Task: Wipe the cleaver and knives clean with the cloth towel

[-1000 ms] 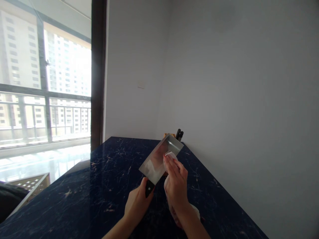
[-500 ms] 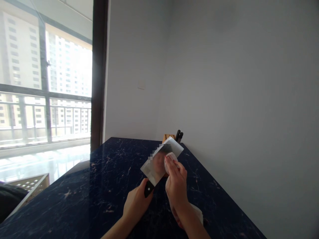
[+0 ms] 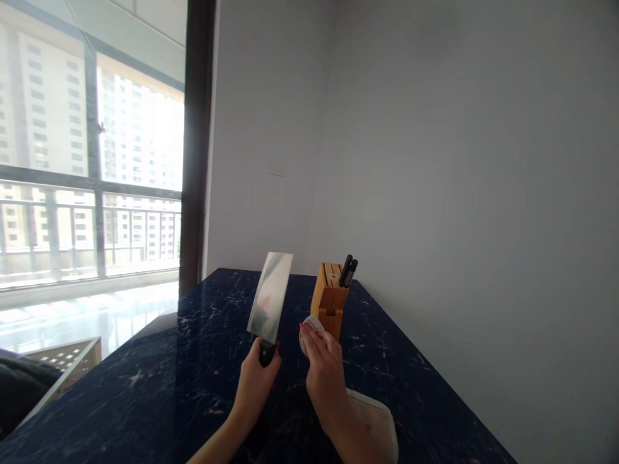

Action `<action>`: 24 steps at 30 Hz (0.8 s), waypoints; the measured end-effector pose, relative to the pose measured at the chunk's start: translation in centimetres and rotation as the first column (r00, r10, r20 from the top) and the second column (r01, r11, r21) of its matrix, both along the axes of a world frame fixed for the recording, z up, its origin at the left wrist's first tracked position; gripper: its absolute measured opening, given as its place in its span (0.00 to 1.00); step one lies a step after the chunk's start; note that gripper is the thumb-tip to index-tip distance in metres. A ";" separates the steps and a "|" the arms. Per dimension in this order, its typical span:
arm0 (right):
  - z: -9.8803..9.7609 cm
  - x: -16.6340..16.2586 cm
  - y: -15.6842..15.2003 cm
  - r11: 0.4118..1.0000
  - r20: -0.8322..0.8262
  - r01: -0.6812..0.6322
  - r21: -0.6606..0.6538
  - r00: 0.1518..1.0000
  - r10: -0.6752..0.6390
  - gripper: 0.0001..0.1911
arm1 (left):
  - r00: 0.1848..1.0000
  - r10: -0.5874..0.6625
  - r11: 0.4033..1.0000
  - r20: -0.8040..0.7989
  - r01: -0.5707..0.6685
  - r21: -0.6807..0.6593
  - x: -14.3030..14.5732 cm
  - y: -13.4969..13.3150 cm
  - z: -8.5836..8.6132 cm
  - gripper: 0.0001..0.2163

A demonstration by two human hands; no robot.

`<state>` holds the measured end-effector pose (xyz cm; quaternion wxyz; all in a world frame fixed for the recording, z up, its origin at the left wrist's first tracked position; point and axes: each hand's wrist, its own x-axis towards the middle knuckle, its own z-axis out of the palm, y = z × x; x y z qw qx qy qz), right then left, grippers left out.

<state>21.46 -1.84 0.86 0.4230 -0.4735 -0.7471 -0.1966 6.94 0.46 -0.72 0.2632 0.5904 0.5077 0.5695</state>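
Note:
My left hand point(image 3: 255, 381) grips the black handle of a steel cleaver point(image 3: 269, 297), whose broad blade stands nearly upright over the dark marble counter point(image 3: 159, 380). My right hand point(image 3: 323, 374) is just right of the blade, apart from it, and holds a white cloth point(image 3: 372, 415) that bunches at the fingertips and trails back under the wrist. A wooden knife block point(image 3: 329, 299) with two black handles point(image 3: 348, 270) sticking out stands behind the right hand, near the wall.
The counter runs into a corner of grey walls point(image 3: 435, 180). A dark window frame point(image 3: 196, 148) and large window lie to the left. A pale perforated box point(image 3: 62, 357) sits below the counter's left edge.
The cleaver swung from tilted right to nearly upright and moved left. My right hand with the cloth came off the blade and dropped lower, uncovering the knife block.

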 end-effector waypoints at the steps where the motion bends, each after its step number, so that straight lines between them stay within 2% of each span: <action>1: -0.1 0.1 0.1 1.000 -0.015 0.000 -0.011 1.000 -0.001 0.30 | 1.000 0.003 1.000 0.003 -0.003 -0.002 -0.1 0.0 0.0 0.07; 8: 0.8 -0.8 -1.5 0.991 -0.002 -0.118 -0.057 0.993 0.118 0.27 | 0.998 0.028 0.998 -0.065 -0.032 -0.058 -0.2 0.1 0.0 0.08; 11: 1.3 -1.6 -2.4 0.981 0.048 -0.176 -0.087 0.982 0.181 0.27 | 0.974 0.029 0.993 -0.224 -0.053 -0.102 0.1 -0.3 -0.1 0.11; 13: 1.5 -2.1 -2.8 0.974 0.042 -0.201 -0.103 0.978 0.206 0.27 | 0.927 0.003 0.991 -0.375 -0.055 -0.126 0.3 -0.8 -0.1 0.16; 16: 1.7 -2.4 -3.1 0.971 0.010 -0.203 -0.129 0.978 0.206 0.27 | 0.870 -0.059 0.991 -0.490 -0.007 -0.133 0.4 -1.3 -0.2 0.20; 19: 2.1 -2.5 -3.2 0.967 0.026 -0.199 -0.159 0.978 0.206 0.28 | 0.863 -0.075 0.993 -0.499 0.016 -0.121 0.5 -1.6 -0.1 0.21; 24: 2.7 -2.5 -3.2 0.965 0.074 -0.205 -0.164 0.973 0.219 0.28 | 0.897 -0.036 0.987 -0.440 -0.038 -0.159 0.5 -1.4 0.2 0.17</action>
